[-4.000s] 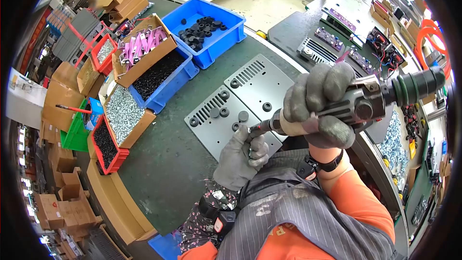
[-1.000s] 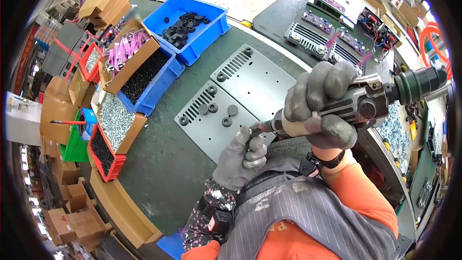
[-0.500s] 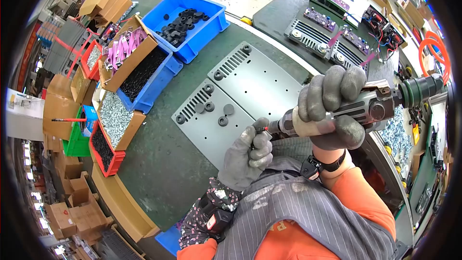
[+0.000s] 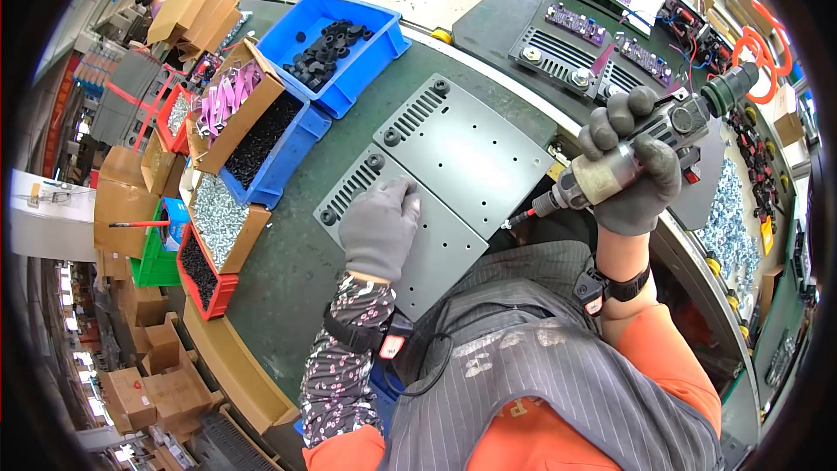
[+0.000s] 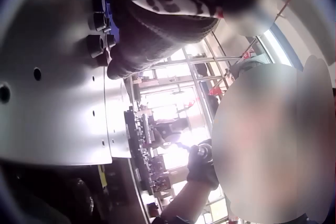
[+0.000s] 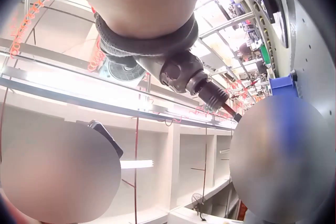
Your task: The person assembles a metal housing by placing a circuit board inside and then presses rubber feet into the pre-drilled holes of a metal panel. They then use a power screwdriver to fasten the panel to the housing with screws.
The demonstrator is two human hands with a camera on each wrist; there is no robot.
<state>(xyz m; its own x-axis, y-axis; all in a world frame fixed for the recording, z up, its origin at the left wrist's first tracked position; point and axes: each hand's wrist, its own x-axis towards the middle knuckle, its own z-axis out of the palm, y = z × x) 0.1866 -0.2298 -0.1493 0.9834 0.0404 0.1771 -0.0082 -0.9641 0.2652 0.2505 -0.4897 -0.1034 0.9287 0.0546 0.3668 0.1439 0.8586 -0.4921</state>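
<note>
In the head view, my gloved left hand (image 4: 381, 227) reaches down over the nearer grey metal plate (image 4: 436, 266), hiding part of it. Its fingers (image 5: 123, 66) extend beside several small black rubber feet (image 5: 95, 45) in the left wrist view. Two other feet (image 4: 376, 161) sit by that plate's slots. My gloved right hand (image 4: 632, 161) grips a power screwdriver (image 4: 597, 179) off the plates' right side. Its bit slants down to the left, with a small shiny screw (image 4: 506, 225) at the tip. The right wrist view shows the screwdriver's ribbed nose (image 6: 212, 95).
A second slotted plate (image 4: 471, 153) adjoins behind. To the left stand a blue bin (image 4: 397, 39) of black feet, a box of pink strips (image 4: 231, 96), a cardboard box of silver screws (image 4: 222, 218) and a red bin (image 4: 228, 288) of black screws. Circuit boards (image 4: 575, 24) lie at the back right.
My left hand has left the screwdriver's tip and moved left onto the nearer plate, over the loose feet. My right hand has shifted right with the screwdriver, whose tip now points lower.
</note>
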